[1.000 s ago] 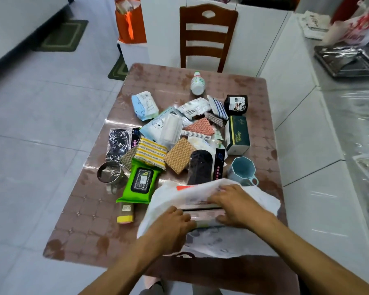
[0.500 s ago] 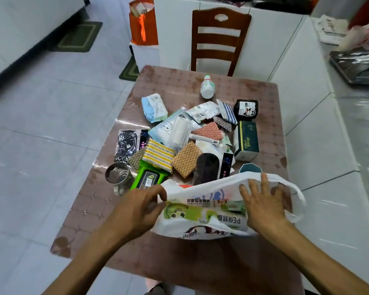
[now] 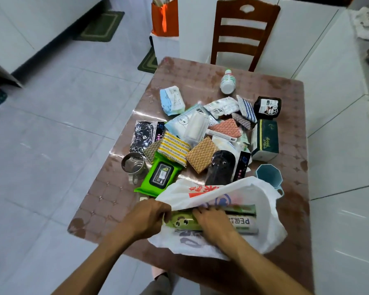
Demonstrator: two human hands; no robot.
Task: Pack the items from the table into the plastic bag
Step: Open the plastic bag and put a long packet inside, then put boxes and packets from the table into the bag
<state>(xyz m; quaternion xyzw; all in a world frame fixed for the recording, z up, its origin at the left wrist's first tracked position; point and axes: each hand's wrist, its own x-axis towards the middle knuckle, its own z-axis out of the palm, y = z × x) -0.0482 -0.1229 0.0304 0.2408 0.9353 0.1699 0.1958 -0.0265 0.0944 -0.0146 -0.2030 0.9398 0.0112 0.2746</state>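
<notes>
Table: left hand pinches plastic bag; right hand inside.

My right hand is covering part of the green box (its print stays unreadable), while the plastic bag is hiding the teal cup's base.

Bright even indoor light, glare streaks on the glossy table, wide-angle bending at edges, soft detail.

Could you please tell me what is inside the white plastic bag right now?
A green printed box shows in the white plastic bag mouth, under the right hand. Anything deeper is covered by plastic.
</notes>
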